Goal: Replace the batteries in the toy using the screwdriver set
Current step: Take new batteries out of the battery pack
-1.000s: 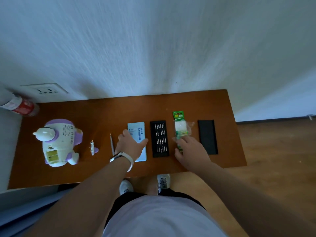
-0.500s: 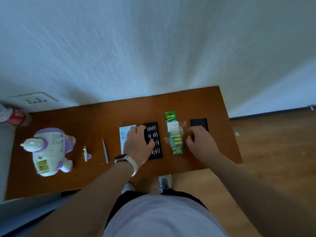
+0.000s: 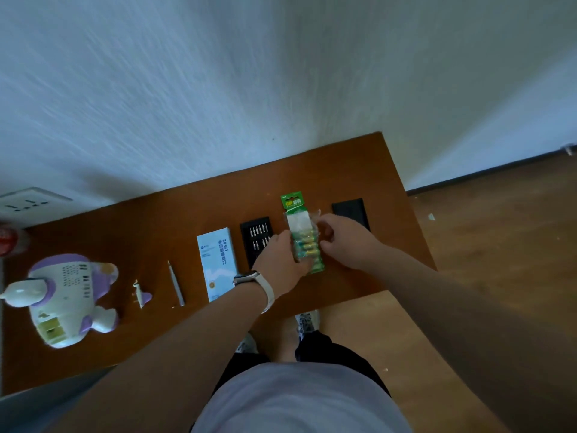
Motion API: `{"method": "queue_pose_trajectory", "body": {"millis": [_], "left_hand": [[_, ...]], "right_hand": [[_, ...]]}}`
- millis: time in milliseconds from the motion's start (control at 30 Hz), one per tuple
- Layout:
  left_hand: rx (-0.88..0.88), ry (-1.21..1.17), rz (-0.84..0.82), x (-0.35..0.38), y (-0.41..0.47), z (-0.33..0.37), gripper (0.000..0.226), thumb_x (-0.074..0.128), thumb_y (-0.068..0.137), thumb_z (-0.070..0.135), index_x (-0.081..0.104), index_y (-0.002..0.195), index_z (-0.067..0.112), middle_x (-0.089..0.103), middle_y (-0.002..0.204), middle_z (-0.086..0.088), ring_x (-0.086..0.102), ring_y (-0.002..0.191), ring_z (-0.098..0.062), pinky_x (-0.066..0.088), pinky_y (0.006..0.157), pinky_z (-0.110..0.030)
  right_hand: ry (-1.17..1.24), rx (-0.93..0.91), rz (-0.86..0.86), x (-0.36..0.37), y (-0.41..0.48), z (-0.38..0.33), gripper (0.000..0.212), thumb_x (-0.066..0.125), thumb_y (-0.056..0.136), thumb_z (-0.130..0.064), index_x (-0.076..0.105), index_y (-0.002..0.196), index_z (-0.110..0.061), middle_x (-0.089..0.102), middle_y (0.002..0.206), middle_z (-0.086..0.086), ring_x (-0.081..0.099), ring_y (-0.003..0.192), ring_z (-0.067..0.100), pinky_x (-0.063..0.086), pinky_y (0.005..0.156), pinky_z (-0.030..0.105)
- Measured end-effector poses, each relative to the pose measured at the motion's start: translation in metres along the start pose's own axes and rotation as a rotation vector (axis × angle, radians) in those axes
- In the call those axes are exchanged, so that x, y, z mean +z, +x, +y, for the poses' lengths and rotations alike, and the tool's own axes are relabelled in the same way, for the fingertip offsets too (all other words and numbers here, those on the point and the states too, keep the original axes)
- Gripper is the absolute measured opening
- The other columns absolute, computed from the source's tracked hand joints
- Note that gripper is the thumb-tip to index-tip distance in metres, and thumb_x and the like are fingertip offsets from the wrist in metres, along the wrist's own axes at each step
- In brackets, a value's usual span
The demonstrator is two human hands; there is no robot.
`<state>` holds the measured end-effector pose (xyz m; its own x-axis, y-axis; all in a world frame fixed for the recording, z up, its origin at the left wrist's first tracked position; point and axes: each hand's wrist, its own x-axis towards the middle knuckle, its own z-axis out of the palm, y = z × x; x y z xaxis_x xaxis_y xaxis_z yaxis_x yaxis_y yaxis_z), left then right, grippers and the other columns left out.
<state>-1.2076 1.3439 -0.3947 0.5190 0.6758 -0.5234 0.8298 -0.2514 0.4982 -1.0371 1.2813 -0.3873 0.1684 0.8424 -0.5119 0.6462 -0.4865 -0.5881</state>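
A green battery pack lies on the brown table right of centre. My left hand grips its left side and my right hand grips its right side, near the clear wrapper. The black bit tray lies just left of the pack, partly under my left hand. Its black lid sits behind my right hand. A slim screwdriver lies left of the light-blue box. The white and purple toy lies at the far left with its battery bay open. Its small cover rests beside it.
A wall runs along the table's back edge, with a socket plate at the left. A red-labelled bottle lies at the far left edge. Wooden floor spreads to the right. My shoes show below the table's front edge.
Both hands have come together onto the battery pack. The left hand came off the bit tray to the right, and the right hand came off the black lid to the left.
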Motion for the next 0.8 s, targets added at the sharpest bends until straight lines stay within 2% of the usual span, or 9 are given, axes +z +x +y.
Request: {"method": "queue_pose_trajectory", "body": {"millis": [67,200,267,367,433,533,633,700,800], "left_hand": [[0.005,0.014,-0.014,0.009,0.001,0.006,0.064,0.076,0.079,0.048,0.046,0.129,0.021,0.051,0.119,-0.001,0.059,0.103,-0.019,0.054,0.089,-0.042],[0.016,0.080,0.074,0.025,0.002,0.014,0.080,0.076,0.075,0.054,0.037,0.135,0.018,0.044,0.118,-0.004,0.058,0.101,-0.024,0.052,0.079,-0.036],[0.011,0.103,0.113,0.029,0.004,0.015,0.079,0.075,0.076,0.053,0.036,0.135,0.019,0.044,0.118,-0.005,0.057,0.101,-0.026,0.052,0.076,-0.037],[0.004,0.125,0.184,0.036,0.005,0.016,0.078,0.073,0.078,0.046,0.034,0.139,0.017,0.045,0.118,-0.009,0.055,0.102,-0.030,0.051,0.076,-0.041],[0.002,0.108,0.217,0.039,0.005,0.017,0.078,0.072,0.078,0.043,0.035,0.141,0.017,0.048,0.116,-0.010,0.056,0.099,-0.030,0.051,0.074,-0.040],[-0.041,0.022,0.222,0.036,0.005,0.018,0.075,0.072,0.077,0.041,0.037,0.139,0.019,0.052,0.114,-0.010,0.057,0.097,-0.030,0.052,0.076,-0.042],[-0.059,-0.051,0.233,0.029,0.001,0.015,0.072,0.072,0.076,0.038,0.039,0.138,0.021,0.053,0.114,-0.008,0.057,0.099,-0.028,0.052,0.078,-0.039],[-0.042,-0.088,0.236,0.024,-0.005,0.012,0.072,0.072,0.076,0.037,0.039,0.139,0.022,0.053,0.116,-0.006,0.056,0.101,-0.025,0.049,0.079,-0.035],[-0.001,-0.087,0.263,0.013,-0.013,0.009,0.079,0.072,0.076,0.037,0.037,0.144,0.020,0.054,0.125,-0.005,0.054,0.112,-0.023,0.046,0.087,-0.034]], "right_hand": [[0.050,0.028,-0.018,0.003,0.002,0.001,0.040,0.059,0.094,-0.026,0.048,0.133,-0.023,0.060,0.108,0.000,0.062,0.086,0.019,0.057,0.075,0.041],[0.139,0.025,0.012,0.012,-0.001,-0.002,0.032,0.057,0.092,-0.015,0.054,0.124,-0.020,0.063,0.102,0.000,0.060,0.083,0.015,0.051,0.065,0.030],[0.159,0.022,0.013,0.016,-0.003,-0.003,0.030,0.053,0.090,-0.007,0.057,0.118,-0.017,0.063,0.100,0.002,0.057,0.081,0.016,0.044,0.060,0.027],[0.168,0.023,-0.006,0.018,-0.007,-0.002,0.032,0.048,0.089,-0.003,0.059,0.117,-0.014,0.062,0.101,0.005,0.055,0.083,0.019,0.043,0.064,0.030],[0.159,0.028,0.014,0.017,-0.007,0.000,0.029,0.047,0.093,-0.006,0.060,0.117,-0.014,0.064,0.100,0.008,0.056,0.079,0.019,0.045,0.064,0.031],[0.161,0.043,0.074,0.019,-0.006,0.003,0.027,0.044,0.099,-0.015,0.059,0.122,-0.019,0.063,0.096,0.002,0.053,0.066,0.007,0.040,0.053,0.023],[0.178,0.058,0.089,0.017,-0.007,-0.001,0.030,0.043,0.101,-0.019,0.055,0.129,-0.020,0.064,0.107,0.003,0.061,0.078,0.014,0.053,0.068,0.035],[0.182,0.060,0.092,0.015,-0.008,-0.005,0.031,0.046,0.100,-0.022,0.054,0.130,-0.020,0.064,0.110,0.002,0.062,0.088,0.018,0.055,0.077,0.039],[0.232,0.044,0.124,0.012,-0.009,-0.012,0.022,0.051,0.100,-0.026,0.057,0.120,-0.021,0.062,0.098,-0.006,0.059,0.083,0.011,0.049,0.066,0.025]]}}
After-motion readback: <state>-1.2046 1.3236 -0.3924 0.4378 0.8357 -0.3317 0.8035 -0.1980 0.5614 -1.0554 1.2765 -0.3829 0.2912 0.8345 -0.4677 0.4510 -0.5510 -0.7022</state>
